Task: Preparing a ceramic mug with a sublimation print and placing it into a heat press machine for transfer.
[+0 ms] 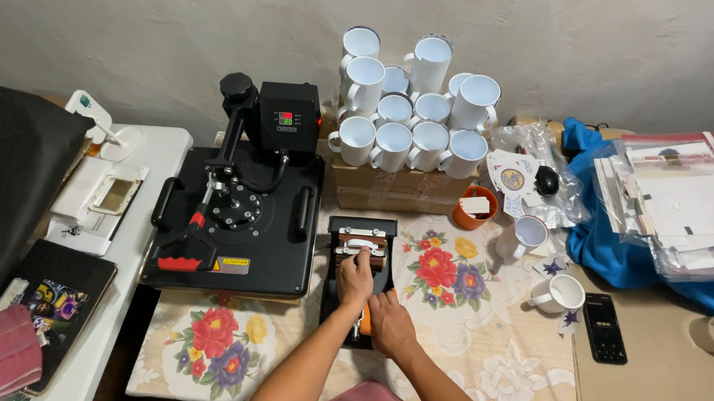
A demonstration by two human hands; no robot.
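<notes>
My left hand [355, 277] grips the small black mug press [359, 251]. My right hand [388, 322] clamps its orange-handled lever [365, 318], running lengthwise toward me.

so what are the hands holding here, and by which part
Both hands are on the small black mug press. The left hand grips the mug clamped in it from above; the right hand closes on the press's orange-gripped lever handle.

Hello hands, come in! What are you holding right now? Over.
Left hand gripping the mug press top. Right hand closed on its orange handle. Big heat press close alongside.
</notes>
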